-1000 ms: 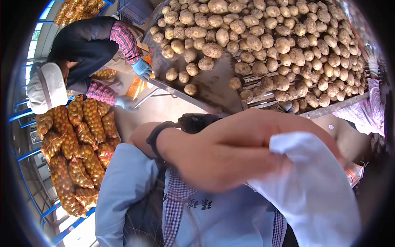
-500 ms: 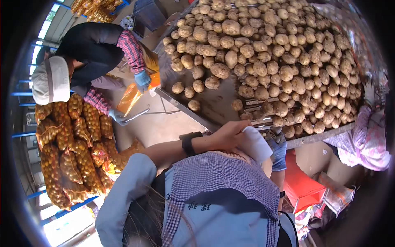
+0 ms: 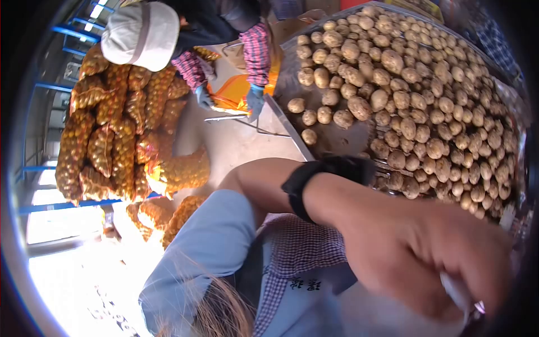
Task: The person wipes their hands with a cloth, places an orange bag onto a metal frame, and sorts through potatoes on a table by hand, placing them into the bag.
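My left hand is bare and very near the camera at the lower right, with a black band on the wrist. Its fingers are curled around a white tissue-like piece, of which only a blurred edge shows. The forearm crosses in front of the checked apron and hides part of the potato table. My right hand is out of view. Beyond the left wrist, loose potatoes are spread over the metal table.
At the left are stacked mesh sacks of potatoes. Across from me, a person in a pale cap bends forward, gloved hands at an orange bag by the table's edge. A thin metal bar is near those hands.
My left hand has risen toward the camera and to the right with the white piece. My gloved right hand has left the view. The view has turned; the other person's hands are closer together.
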A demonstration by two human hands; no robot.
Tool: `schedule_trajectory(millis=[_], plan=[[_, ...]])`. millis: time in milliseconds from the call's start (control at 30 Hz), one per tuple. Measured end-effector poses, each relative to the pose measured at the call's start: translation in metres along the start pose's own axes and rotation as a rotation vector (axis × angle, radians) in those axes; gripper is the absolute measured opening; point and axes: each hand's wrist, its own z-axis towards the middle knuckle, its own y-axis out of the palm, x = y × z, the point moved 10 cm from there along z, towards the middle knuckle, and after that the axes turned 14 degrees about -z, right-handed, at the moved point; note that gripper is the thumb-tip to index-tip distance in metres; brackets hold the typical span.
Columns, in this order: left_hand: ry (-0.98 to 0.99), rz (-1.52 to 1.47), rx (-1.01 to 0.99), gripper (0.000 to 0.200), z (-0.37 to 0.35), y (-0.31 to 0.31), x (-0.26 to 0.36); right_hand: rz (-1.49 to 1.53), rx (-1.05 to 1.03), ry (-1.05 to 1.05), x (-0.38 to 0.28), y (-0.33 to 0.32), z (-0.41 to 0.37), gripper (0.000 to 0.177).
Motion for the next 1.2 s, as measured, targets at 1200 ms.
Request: schedule_trajectory(millis=[1200], plan=[[-0.491,0.397,1.2,0.008,-0.431,-0.125,0.123,0.169,-0.02,-0.152,-0.145,0.1,-0.049,0.01]])
